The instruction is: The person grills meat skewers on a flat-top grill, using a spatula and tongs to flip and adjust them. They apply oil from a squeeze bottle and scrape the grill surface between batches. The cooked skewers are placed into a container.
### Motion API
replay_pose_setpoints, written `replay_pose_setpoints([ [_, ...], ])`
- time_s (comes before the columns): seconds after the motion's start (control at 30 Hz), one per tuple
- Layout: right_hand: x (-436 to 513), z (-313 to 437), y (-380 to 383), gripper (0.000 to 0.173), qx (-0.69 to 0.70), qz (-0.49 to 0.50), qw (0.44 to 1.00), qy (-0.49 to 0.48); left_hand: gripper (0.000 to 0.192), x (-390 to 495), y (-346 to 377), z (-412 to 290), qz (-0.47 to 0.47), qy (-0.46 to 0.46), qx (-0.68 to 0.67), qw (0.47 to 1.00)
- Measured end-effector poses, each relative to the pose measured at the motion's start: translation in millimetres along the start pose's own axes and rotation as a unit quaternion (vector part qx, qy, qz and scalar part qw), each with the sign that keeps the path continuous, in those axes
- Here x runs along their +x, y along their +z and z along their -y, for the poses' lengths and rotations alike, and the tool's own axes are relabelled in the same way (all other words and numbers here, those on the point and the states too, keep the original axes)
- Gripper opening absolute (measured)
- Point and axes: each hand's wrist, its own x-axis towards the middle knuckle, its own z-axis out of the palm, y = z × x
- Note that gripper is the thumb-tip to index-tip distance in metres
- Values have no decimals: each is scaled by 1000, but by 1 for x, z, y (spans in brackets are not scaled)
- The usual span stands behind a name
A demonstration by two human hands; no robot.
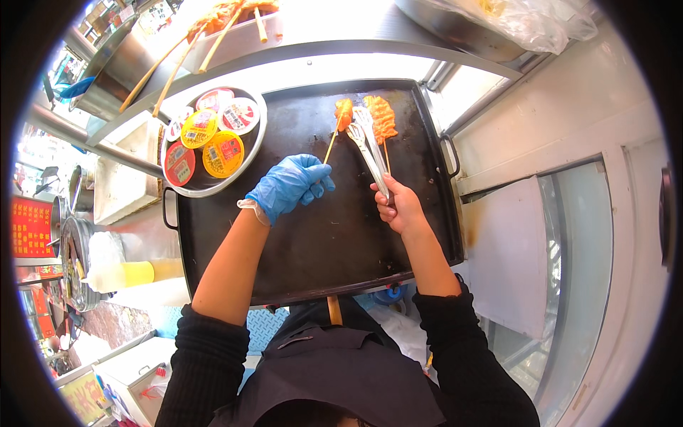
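Observation:
A black flat griddle (320, 235) lies before me. My left hand (292, 187), in a blue disposable glove, is above its middle, at the lower end of a wooden skewer (332, 147) that bears a small piece of orange marinated meat (344, 113). Bare, my right hand (397, 204) grips metal tongs (368, 144). Their tips are between that piece and a larger, flat piece of marinated meat (381, 118) at the back right of the griddle. The larger piece's skewer (387, 156) runs down beside the tongs to my right fingers.
A round metal tray (258, 155) holding several lidded cups overlaps the griddle's back left corner. Above, a metal shelf (341, 32) bears a container (267, 29) of skewered meat and a metal basin (464, 32). A yellow squeeze bottle (128, 274) lies left; a wall (560, 91) rises right.

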Motion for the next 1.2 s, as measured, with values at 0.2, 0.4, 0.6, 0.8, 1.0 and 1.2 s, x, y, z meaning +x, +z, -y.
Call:
replay_pose_setpoints([
  [0.2, 16, 1, 0, 38, 102, 60, 993, 10, 21, -4, -2, 3, 8, -3, 2, 1000],
  [0.4, 29, -2, 7, 37, 55, 21, 998, -11, 20, -3, 15, 13, -1, -15, 14, 1000],
  [0.6, 21, -1, 2, 31, -108, -83, 986, -99, 20, 4, 30, 23, -18, -18, 24, 999],
  [0.8, 17, 12, 0, 31, -56, -28, 997, -53, 19, 1, 21, 25, -8, -8, -44, 999],
  [1.0, 18, 16, 23, 28, -85, 7, 993, -77, 19, -19, 1, 13, -38, 16, -15, 999],
  [1.2, 17, 17, 33, 27, -76, 14, 994, -73, 20, -28, -4, 4, -58, 9, 17, 998],
])
